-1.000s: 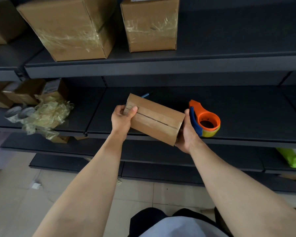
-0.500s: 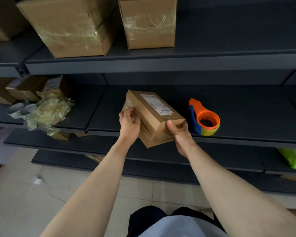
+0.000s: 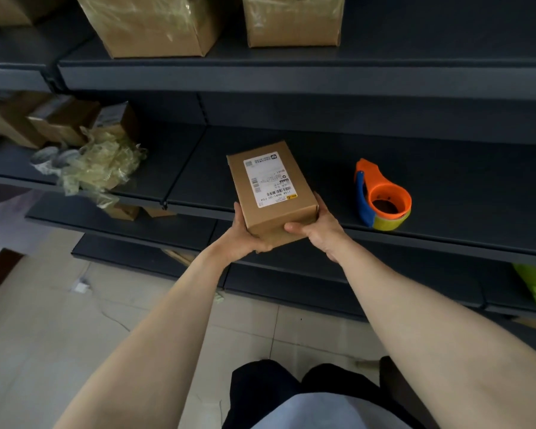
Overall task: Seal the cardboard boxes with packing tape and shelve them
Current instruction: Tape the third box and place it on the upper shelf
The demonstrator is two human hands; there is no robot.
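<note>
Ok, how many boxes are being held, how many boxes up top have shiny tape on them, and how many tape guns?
held box: 1
taped boxes on the top shelf: 2
tape dispenser: 1
Total: 4

- I see a plain brown cardboard box (image 3: 271, 193) carrying a white label (image 3: 268, 179) printed with black barcode stripes.
- The tape dispenser (image 3: 382, 196) is orange with a blue handle, over a yellow-green roll.
- The shelf (image 3: 477, 187) is dark grey.
- The crumpled tape wad (image 3: 101, 164) is translucent pale yellow.
- The floor (image 3: 44, 320) tiles are beige.
</note>
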